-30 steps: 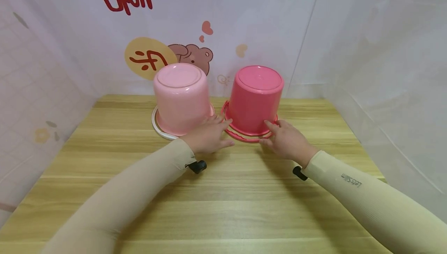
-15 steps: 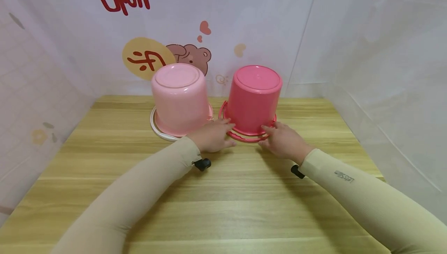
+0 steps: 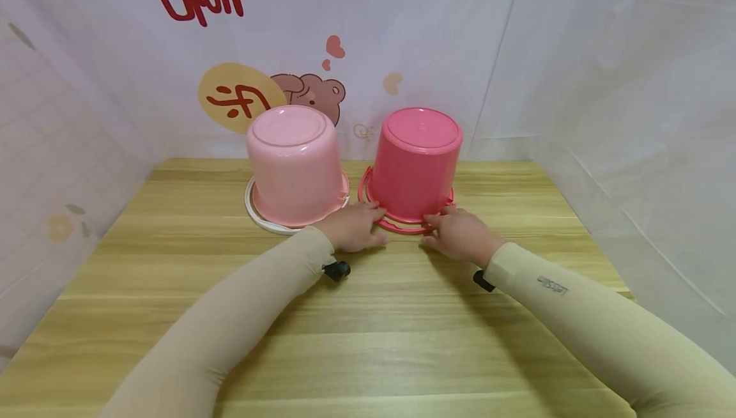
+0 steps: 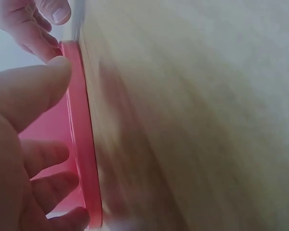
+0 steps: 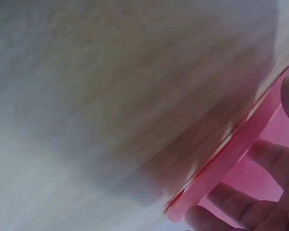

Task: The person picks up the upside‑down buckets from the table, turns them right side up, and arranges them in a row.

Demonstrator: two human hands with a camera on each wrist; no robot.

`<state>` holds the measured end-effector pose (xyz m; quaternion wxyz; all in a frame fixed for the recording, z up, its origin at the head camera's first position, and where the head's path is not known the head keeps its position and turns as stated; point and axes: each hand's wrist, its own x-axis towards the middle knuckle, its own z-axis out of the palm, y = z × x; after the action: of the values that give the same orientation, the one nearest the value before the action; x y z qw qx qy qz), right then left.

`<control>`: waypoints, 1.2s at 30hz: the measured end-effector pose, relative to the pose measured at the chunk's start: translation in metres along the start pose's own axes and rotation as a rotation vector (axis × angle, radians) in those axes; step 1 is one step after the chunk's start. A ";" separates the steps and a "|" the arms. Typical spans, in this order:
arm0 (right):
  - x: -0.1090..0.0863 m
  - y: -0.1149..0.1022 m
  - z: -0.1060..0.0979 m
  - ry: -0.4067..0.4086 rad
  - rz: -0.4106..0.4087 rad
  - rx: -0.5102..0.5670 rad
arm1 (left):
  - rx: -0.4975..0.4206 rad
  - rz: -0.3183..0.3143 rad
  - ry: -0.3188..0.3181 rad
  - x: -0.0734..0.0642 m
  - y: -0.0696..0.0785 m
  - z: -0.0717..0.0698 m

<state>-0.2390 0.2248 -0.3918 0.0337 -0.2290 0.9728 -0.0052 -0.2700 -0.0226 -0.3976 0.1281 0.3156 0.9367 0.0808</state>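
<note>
Two upside-down buckets stand on the wooden table: a light pink bucket (image 3: 296, 169) with a white handle (image 3: 261, 221) on the left, and a deep pink bucket (image 3: 415, 165) on the right. The deep pink handle (image 3: 397, 229) lies around its rim at the front. My left hand (image 3: 353, 226) is at the left front of that handle, its spread fingers (image 4: 55, 187) against the pink band in the left wrist view. My right hand (image 3: 460, 232) reaches the handle's right front, fingers (image 5: 241, 204) spread and slightly bent beside the band. Neither hand visibly encloses it.
A white printed curtain (image 3: 437, 34) hangs behind the buckets, with more sheeting at both sides. The wooden table (image 3: 374, 341) extends toward me, with both sleeved forearms above it. Black wrist pieces (image 3: 337, 270) sit under the cuffs.
My left hand has shifted slightly right toward the deep pink bucket's handle, and my right hand slightly left and lower. The view has shifted a little; both buckets stay in place.
</note>
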 end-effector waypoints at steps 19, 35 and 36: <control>0.008 -0.003 0.003 0.019 0.029 -0.041 | 0.196 -0.051 0.001 0.007 0.007 -0.002; 0.013 -0.005 0.004 0.057 0.015 -0.034 | 0.150 -0.048 0.075 0.010 0.006 0.004; 0.013 -0.005 0.004 0.057 0.016 -0.030 | 0.150 -0.047 0.081 0.011 0.006 0.004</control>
<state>-0.2479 0.2142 -0.3963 0.0027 -0.2213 0.9752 0.0035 -0.2738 -0.0113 -0.4023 0.0679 0.2989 0.9516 0.0204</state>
